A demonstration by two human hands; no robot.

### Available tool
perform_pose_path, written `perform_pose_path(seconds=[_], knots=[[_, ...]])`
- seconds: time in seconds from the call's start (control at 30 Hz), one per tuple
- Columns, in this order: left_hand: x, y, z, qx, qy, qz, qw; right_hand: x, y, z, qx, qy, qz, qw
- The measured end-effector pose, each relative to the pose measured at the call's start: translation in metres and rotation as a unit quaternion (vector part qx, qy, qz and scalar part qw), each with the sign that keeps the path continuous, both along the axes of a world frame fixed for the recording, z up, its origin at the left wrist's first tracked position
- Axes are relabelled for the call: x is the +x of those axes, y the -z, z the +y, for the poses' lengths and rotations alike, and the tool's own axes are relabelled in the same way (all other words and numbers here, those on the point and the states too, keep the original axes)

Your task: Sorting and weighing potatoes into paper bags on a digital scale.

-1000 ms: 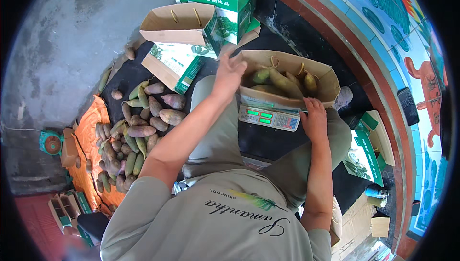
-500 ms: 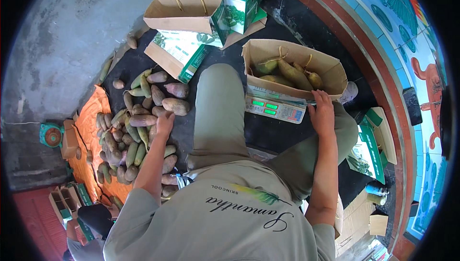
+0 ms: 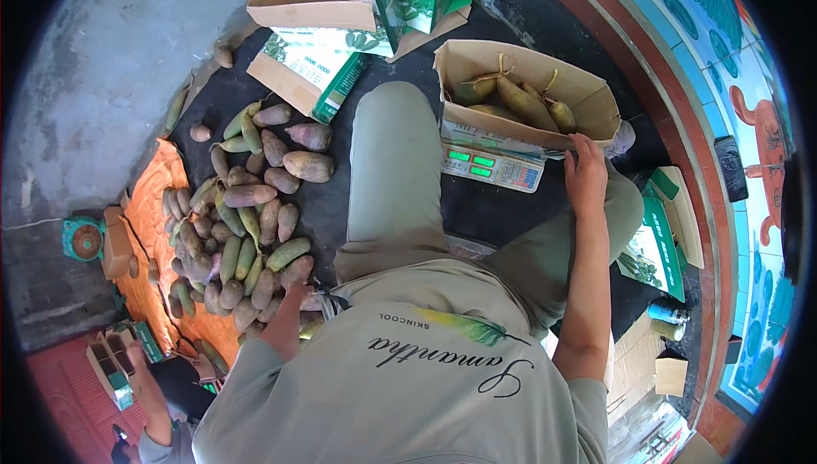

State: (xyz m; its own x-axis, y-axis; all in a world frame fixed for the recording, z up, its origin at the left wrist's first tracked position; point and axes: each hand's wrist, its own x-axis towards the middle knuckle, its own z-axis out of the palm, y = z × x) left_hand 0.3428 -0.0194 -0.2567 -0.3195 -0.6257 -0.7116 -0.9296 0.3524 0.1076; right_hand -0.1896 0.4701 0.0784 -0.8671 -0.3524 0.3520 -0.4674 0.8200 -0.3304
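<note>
My left hand is low at the near edge of a pile of green and purplish-brown radishes. It touches a reddish-brown radish; its fingers are mostly hidden. My right hand has its fingers hooked on the near right rim of an uncovered cardboard carton. Several long green radishes lie inside, between two cord handles. Beneath the carton is a digital scale with lit green displays.
Another uncovered carton and green printed boxes stand ahead. An orange sheet lies under part of the pile. At right are a green box and a can. Another person's arm shows at lower left, near a round green device.
My left hand has drawn back toward me along the pile, away from the middle radishes. My right hand has shifted slightly right along the carton's rim. The view has also moved a little.
</note>
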Motion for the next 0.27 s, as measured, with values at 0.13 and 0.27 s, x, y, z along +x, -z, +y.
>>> perform_pose_path(seconds=[0.13,0.27], knots=[[0.009,-0.016,0.015,0.041,0.063,-0.041,0.996,-0.001,0.001,0.000,0.001,-0.003,0.011,1.000],[-0.093,-0.163,0.088,-0.026,0.235,-0.248,0.939,0.005,-0.003,0.004,-0.005,0.004,0.013,1.000]])
